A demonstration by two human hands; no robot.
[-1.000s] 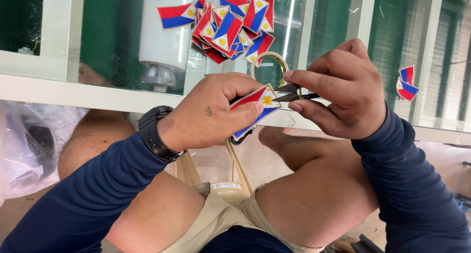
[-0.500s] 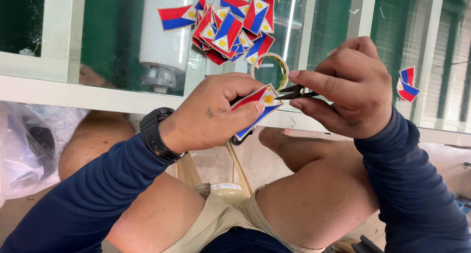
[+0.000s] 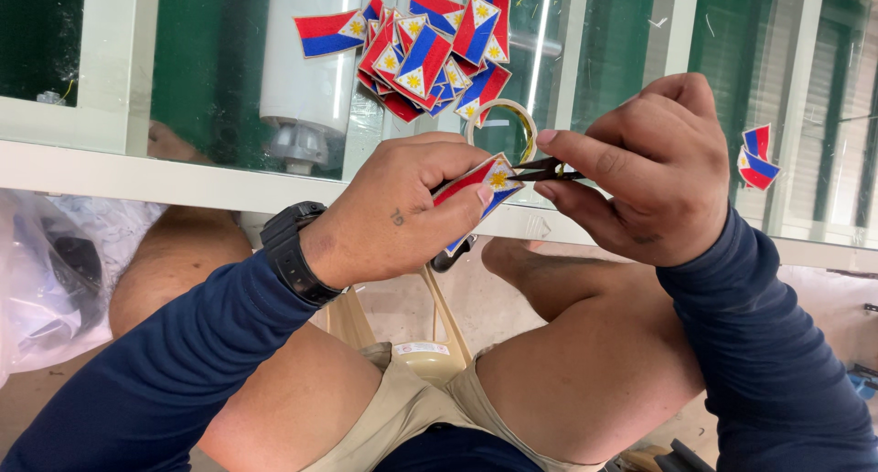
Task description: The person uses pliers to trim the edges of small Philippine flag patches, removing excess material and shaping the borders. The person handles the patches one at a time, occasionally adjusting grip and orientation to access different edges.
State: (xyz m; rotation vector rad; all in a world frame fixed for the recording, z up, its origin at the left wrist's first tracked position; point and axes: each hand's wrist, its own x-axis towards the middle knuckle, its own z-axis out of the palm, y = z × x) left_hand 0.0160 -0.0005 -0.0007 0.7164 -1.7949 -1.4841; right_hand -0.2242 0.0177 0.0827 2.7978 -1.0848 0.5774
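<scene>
While the left hand (image 3: 402,211) pinches a small embroidered red, blue and white flag patch (image 3: 482,185) just above the glass tabletop's white front edge (image 3: 137,175), the right hand (image 3: 654,175) squeezes small black metal snips (image 3: 541,170) at the patch's upper corner. Beyond them, a loose pile of matching cloth patches (image 3: 430,47) crowds the glass beside a roll of clear tape (image 3: 501,129), and two more patches (image 3: 757,159) lie well apart to the right.

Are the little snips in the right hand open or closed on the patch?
Cannot tell. The snips are mostly hidden by the right hand; only dark tips show, meeting the edge of the flag patch pinched by the left hand.
</scene>
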